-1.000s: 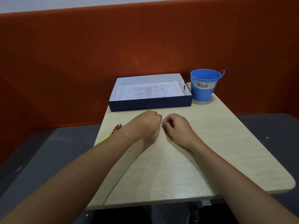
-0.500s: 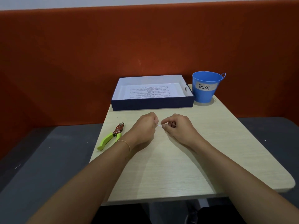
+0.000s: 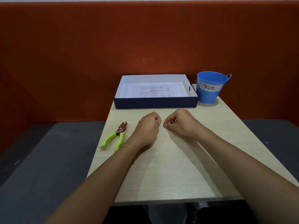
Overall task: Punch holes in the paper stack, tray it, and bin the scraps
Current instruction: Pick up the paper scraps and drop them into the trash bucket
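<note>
Pale wood-grain table (image 3: 186, 172). Navy card tray (image 3: 155, 103), white inside, holds printed paper (image 3: 153, 92). Round blue plastic bin (image 3: 210, 88), contents hidden. Green-handled metal punch (image 3: 115, 137) lies left. 2 hands, left (image 3: 148, 126) & right (image 3: 181, 122), fingers curled shut; tiny white scrap (image 3: 162, 125) btwn fingertips, holder unclear.

The printed paper stack (image 3: 152, 91) lies flat inside the dark blue tray (image 3: 155, 103), just beyond both hands. The blue bucket (image 3: 210, 92) labelled "Trash" stands upright beyond the right hand (image 3: 181, 125). The green-handled hole punch (image 3: 115, 137) lies flat beside the left hand (image 3: 148, 126). Any scraps are too small to tell.
</note>
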